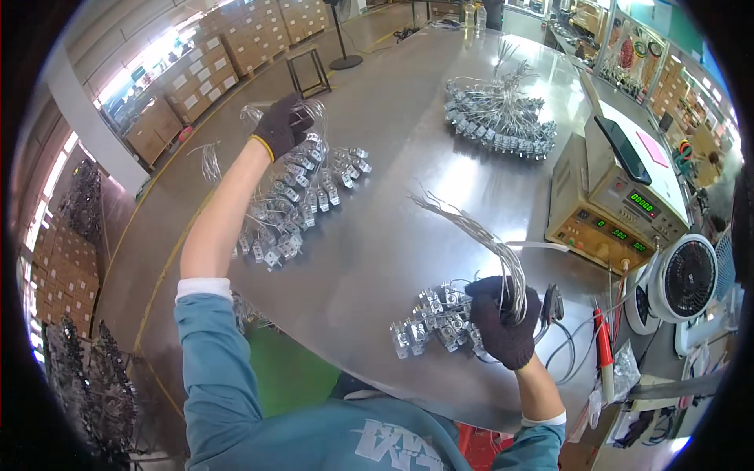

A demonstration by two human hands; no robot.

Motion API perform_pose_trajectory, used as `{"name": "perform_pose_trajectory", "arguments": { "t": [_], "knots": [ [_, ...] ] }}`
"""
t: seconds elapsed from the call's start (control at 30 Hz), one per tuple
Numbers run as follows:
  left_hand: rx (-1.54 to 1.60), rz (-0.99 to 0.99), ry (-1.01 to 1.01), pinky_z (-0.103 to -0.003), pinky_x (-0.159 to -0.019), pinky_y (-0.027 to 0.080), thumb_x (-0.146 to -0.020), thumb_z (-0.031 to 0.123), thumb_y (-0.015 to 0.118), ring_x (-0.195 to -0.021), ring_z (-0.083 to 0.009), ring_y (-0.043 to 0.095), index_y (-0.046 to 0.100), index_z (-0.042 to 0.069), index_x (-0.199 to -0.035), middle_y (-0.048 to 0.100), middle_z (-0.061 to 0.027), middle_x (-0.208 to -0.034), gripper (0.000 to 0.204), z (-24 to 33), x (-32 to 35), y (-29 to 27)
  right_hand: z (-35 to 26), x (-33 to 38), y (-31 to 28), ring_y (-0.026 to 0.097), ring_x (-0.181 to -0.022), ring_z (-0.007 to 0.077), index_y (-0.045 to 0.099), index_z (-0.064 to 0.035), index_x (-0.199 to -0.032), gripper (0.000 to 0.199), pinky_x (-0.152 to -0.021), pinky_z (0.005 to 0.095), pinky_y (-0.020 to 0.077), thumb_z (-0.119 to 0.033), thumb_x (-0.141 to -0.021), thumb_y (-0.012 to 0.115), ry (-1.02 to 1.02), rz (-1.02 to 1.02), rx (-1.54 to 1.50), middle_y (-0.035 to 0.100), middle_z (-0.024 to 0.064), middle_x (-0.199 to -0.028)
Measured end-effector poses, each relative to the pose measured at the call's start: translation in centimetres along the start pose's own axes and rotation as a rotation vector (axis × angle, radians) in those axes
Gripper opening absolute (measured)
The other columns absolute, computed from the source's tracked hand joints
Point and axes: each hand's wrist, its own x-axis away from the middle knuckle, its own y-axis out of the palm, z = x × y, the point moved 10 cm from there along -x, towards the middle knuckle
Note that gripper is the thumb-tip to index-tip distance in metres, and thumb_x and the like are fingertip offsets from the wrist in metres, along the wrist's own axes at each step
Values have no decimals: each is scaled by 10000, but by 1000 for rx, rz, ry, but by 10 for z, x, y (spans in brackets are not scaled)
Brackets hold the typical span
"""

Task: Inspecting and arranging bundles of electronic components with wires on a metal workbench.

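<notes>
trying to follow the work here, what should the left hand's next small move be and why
Probably draw the left hand back toward the body, bringing its bundle of wired metal parts along the metal table. That hand is stretched far out, gripping the wire ends, while the right hand holds a second bundle close in, near the tester box.
</notes>
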Motion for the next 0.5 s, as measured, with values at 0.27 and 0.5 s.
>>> {"name": "perform_pose_trajectory", "arguments": {
  "t": [0.27, 0.5],
  "knots": [
    [-1147, 328, 753, -399, -1054, 523, -990, 366, 746, -1220, -234, 683, 628, 108, -1469, 706, -81, -1379, 557, 81, 156, 28, 6, -5, 69, 757, -780, 267, 813, -103, -1024, 189, -720, 389, 607, -206, -872, 859, -165, -379, 233, 799, 76, -909],
    [-983, -482, 418, -332, -894, 592, -1130, 325, 562, -1053, -178, 742, 653, 78, -1433, 771, -149, -1218, 401, -37, 208, 161, -9, 4, 118, 724, -802, 354, 779, -167, -1071, 384, -768, 470, 587, -283, -709, 831, -500, -471, 196, 771, 85, -913]
  ]
}}
